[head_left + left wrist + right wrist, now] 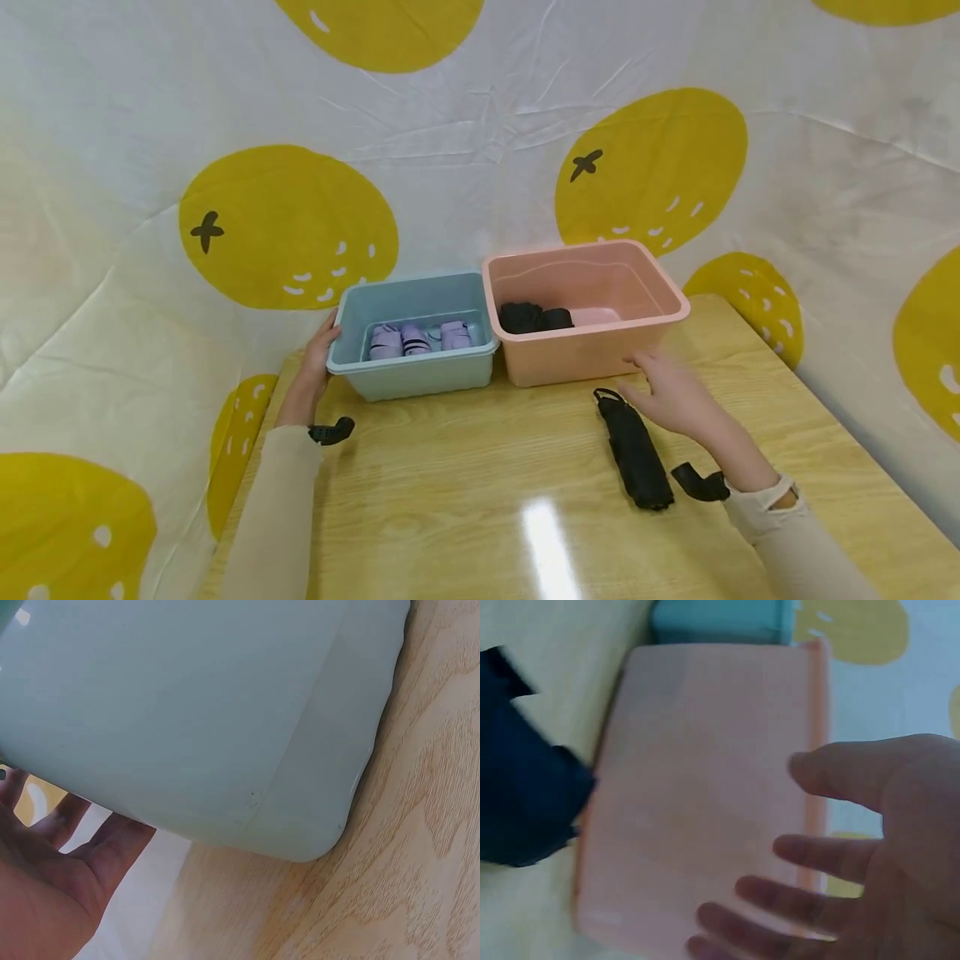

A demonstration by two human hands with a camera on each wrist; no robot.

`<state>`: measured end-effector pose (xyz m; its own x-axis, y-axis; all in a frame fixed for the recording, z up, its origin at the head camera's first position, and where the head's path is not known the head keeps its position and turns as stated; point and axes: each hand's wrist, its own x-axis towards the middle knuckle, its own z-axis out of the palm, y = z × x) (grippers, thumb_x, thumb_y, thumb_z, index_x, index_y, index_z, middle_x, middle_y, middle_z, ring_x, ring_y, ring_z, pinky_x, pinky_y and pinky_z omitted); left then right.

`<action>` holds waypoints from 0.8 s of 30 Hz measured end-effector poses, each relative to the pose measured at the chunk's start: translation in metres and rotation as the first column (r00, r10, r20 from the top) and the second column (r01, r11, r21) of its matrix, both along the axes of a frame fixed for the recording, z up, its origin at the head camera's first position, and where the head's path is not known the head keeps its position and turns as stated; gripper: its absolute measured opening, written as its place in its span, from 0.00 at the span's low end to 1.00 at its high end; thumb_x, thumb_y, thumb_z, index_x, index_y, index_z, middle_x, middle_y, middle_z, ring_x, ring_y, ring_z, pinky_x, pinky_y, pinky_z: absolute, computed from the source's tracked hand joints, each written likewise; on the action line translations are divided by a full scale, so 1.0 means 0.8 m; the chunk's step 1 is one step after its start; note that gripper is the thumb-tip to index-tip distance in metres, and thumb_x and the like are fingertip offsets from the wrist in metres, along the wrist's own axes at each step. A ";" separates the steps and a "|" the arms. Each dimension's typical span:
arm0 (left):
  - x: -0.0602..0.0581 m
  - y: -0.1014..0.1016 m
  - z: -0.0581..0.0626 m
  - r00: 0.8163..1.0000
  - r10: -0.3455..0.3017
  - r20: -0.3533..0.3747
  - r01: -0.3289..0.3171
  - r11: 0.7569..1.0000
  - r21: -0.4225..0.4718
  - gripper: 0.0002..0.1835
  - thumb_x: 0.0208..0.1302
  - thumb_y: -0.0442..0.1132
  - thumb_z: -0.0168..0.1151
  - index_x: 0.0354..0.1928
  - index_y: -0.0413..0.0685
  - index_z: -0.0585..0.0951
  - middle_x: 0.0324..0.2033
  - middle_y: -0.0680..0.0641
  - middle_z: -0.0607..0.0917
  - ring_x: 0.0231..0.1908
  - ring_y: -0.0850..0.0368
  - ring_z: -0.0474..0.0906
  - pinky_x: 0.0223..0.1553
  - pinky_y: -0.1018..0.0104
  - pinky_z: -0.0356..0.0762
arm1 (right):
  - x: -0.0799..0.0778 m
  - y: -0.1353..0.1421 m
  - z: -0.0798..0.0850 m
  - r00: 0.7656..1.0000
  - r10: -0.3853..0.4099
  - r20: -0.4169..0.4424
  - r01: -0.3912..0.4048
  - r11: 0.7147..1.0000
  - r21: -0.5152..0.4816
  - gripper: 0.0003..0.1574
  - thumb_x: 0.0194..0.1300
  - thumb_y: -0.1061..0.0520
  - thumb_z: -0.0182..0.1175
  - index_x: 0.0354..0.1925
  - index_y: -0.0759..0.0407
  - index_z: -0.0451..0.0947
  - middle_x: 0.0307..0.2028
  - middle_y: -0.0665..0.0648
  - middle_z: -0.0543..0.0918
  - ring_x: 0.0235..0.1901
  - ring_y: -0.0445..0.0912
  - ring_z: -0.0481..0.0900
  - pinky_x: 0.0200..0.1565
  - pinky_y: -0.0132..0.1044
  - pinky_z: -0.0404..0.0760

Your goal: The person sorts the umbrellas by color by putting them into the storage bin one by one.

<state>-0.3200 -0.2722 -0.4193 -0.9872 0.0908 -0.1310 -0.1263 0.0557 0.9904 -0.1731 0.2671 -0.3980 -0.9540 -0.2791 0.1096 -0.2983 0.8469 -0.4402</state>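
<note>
My left hand (318, 354) rests against the left side of a pale blue plastic bin (420, 379); in the left wrist view its fingertips are partly hidden by the bin. Three rolled lilac bundles (455, 336) lie inside this bin. My right hand (671, 396) is spread with nothing in it, in front of a pink bin (585, 358) and just above the strap end of a folded black umbrella (637, 454) on the table. Black rolled bundles (525, 317) sit at the left inside the pink bin, partly hidden by its front wall.
Both bins stand side by side at the back of the wooden table (435, 483). Behind and beside the table hangs a white cloth (450, 108) with yellow fruit shapes. The table's right edge runs along beyond my right arm.
</note>
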 end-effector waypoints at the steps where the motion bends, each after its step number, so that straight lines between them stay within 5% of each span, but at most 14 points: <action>1: 0.000 0.000 0.000 1.000 0.002 0.002 -0.002 1.000 -0.002 0.30 0.78 0.39 0.33 0.77 0.56 0.40 0.76 0.46 0.40 0.72 0.43 0.42 0.68 0.47 0.46 | 0.004 0.005 -0.007 0.999 -0.004 0.035 0.004 1.000 0.006 0.36 0.67 0.50 0.61 0.65 0.68 0.65 0.59 0.71 0.73 0.54 0.65 0.73 0.50 0.61 0.73; 5: 0.000 -0.001 0.000 1.000 0.005 0.002 -0.005 1.000 -0.004 0.31 0.78 0.40 0.33 0.77 0.57 0.40 0.76 0.46 0.40 0.72 0.43 0.42 0.68 0.47 0.46 | 0.019 0.019 -0.033 0.991 -0.030 0.131 0.029 1.000 0.011 0.43 0.67 0.51 0.62 0.69 0.72 0.57 0.61 0.78 0.65 0.57 0.71 0.68 0.50 0.64 0.71; 13: 0.000 0.000 0.000 1.000 0.002 0.005 -0.002 1.000 0.009 0.31 0.78 0.40 0.33 0.77 0.57 0.40 0.76 0.46 0.39 0.72 0.42 0.41 0.68 0.46 0.46 | 0.045 0.022 -0.084 0.989 -0.084 0.121 0.078 0.996 0.049 0.46 0.63 0.45 0.65 0.67 0.70 0.60 0.56 0.79 0.69 0.48 0.69 0.75 0.43 0.61 0.76; 19: -0.002 0.000 -0.002 1.000 0.004 0.001 -0.004 1.000 0.027 0.31 0.78 0.40 0.34 0.77 0.57 0.41 0.76 0.46 0.41 0.72 0.42 0.42 0.68 0.45 0.45 | 0.052 0.012 -0.106 0.983 -0.134 0.127 0.128 0.990 0.055 0.56 0.61 0.33 0.61 0.69 0.70 0.57 0.56 0.82 0.68 0.42 0.68 0.78 0.39 0.61 0.77; 24: -0.001 0.000 -0.007 1.000 0.010 0.010 -0.010 0.999 0.036 0.30 0.78 0.41 0.33 0.78 0.59 0.41 0.76 0.47 0.41 0.72 0.42 0.43 0.68 0.45 0.46 | 0.052 -0.001 -0.114 0.978 -0.129 0.161 0.120 0.991 0.064 0.60 0.58 0.34 0.64 0.72 0.67 0.52 0.55 0.81 0.69 0.40 0.66 0.79 0.37 0.59 0.78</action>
